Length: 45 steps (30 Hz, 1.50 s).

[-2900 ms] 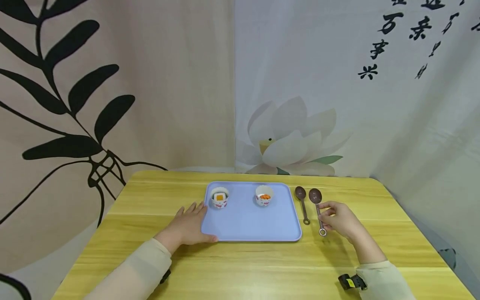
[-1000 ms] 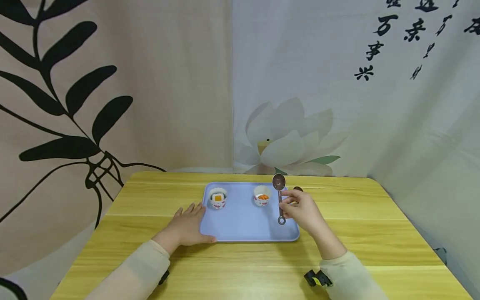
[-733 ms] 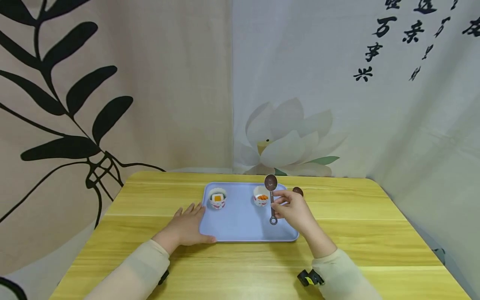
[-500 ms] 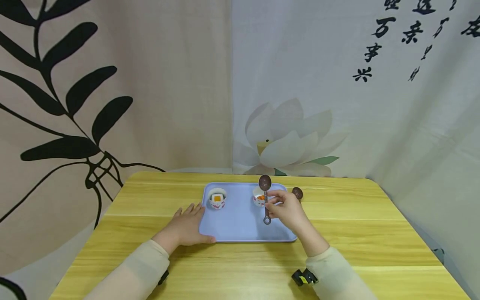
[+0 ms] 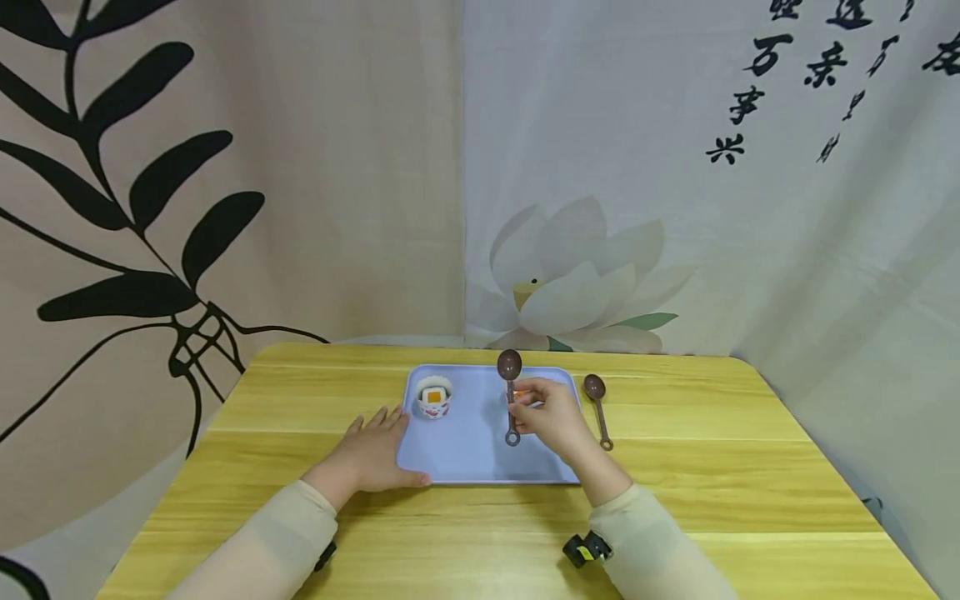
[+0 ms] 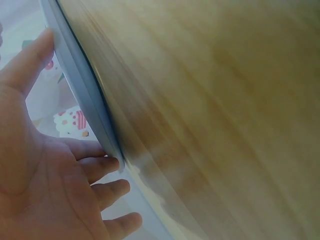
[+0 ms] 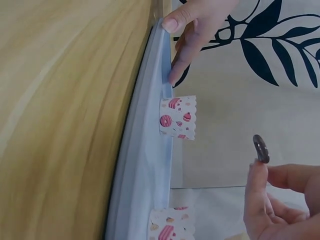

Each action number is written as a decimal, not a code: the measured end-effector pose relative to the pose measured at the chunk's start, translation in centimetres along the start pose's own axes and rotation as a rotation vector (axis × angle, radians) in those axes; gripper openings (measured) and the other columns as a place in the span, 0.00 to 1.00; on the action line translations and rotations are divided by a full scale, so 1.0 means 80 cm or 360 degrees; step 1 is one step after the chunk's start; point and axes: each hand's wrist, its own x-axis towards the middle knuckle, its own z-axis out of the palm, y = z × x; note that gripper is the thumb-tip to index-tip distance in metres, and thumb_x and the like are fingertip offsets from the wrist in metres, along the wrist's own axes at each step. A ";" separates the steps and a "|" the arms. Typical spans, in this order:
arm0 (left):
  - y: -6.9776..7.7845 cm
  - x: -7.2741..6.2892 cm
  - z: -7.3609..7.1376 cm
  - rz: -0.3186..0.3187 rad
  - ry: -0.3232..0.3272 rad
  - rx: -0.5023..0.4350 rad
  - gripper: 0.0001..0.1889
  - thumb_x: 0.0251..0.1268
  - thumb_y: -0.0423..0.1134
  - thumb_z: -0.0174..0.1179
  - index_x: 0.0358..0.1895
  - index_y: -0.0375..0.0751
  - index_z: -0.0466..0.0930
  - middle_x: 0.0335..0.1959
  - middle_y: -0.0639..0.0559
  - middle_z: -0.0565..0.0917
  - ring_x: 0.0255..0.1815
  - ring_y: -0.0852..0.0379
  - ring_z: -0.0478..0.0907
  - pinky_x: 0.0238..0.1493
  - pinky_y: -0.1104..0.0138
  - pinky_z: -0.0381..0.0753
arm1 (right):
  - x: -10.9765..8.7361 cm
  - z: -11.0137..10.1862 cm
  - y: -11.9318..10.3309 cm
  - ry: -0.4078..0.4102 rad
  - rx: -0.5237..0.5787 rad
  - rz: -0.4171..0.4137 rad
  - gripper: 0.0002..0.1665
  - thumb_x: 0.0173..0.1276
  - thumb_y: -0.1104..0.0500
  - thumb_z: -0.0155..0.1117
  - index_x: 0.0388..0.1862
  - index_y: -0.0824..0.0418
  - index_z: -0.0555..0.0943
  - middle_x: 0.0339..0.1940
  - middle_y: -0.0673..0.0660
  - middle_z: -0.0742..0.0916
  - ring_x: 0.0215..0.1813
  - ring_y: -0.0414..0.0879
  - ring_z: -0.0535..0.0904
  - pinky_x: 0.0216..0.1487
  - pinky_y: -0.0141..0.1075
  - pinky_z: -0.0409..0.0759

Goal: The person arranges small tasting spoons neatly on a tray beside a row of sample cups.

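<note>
My right hand (image 5: pixel 551 417) pinches a brown spoon (image 5: pixel 509 365) by its handle, bowl up and away from me, above the light-blue tray (image 5: pixel 465 454). The ring at the handle's end shows in the right wrist view. My left hand (image 5: pixel 375 458) rests against the tray's left end, fingers spread along the rim and thumb at the front edge. A printed paper cup (image 5: pixel 433 410) stands at the tray's back left, with a white piece topped by an orange square. The second paper cup (image 7: pixel 172 225), holding orange bits, is mostly hidden behind my right hand in the head view.
A second brown spoon (image 5: pixel 599 404) lies on the wooden table (image 5: pixel 675 467) just right of the tray. Behind the table hangs a pale curtain (image 5: pixel 360 208) with printed leaves, a flower and writing.
My right hand has lifted one spoon off the table and carried it left over the tray, passing in front of the right cup. The left hand keeps its place.
</note>
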 end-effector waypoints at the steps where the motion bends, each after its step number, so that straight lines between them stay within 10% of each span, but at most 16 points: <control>1: 0.000 0.001 0.001 -0.0001 0.0002 0.0000 0.62 0.50 0.72 0.67 0.75 0.25 0.56 0.77 0.32 0.57 0.78 0.30 0.50 0.73 0.34 0.45 | 0.001 0.002 0.000 -0.0002 0.0003 0.0001 0.19 0.65 0.72 0.66 0.55 0.73 0.80 0.32 0.60 0.84 0.28 0.44 0.84 0.33 0.40 0.87; 45: -0.005 0.005 0.006 -0.0007 0.0028 0.0003 0.62 0.48 0.73 0.67 0.75 0.25 0.57 0.77 0.32 0.58 0.77 0.30 0.51 0.73 0.34 0.46 | 0.043 0.066 0.017 -0.0103 -0.0073 0.0221 0.15 0.63 0.74 0.66 0.48 0.75 0.79 0.27 0.59 0.83 0.21 0.43 0.81 0.29 0.38 0.87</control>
